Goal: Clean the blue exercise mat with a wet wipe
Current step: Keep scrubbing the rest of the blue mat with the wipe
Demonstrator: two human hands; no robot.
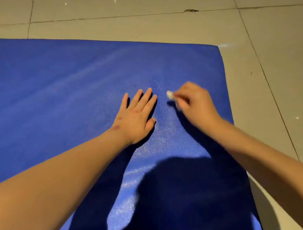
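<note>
Two bare hands are over our soft blue foam exercise mat (59,90), close but apart. Our left hand (136,117) lies flat on it, fingers straight. Our right hand (194,103), blurry, pinches a small scrunched white wet wipe (170,95) near the mat's right edge. Most of the blue stretches left, so we think the flat hand blocks that way. Shiny beige floor tiles (118,13) lie around.

The right hand (193,101) is motion-blurred, its wet wipe (170,94) (a white scrap) mostly hidden.
</note>
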